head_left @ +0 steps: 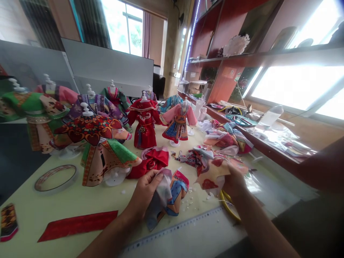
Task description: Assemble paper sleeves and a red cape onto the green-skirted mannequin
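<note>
Printed doll-dress panel [176, 191] lies pinched between the left hand's [143, 195] closed fingers, while the right hand [233, 182] curls its fingers around a floral fabric scrap [213, 177] above the cream surface [61, 209].

The left hand [143, 193] and right hand [233, 182] hold printed fabric pieces [161, 197].
</note>
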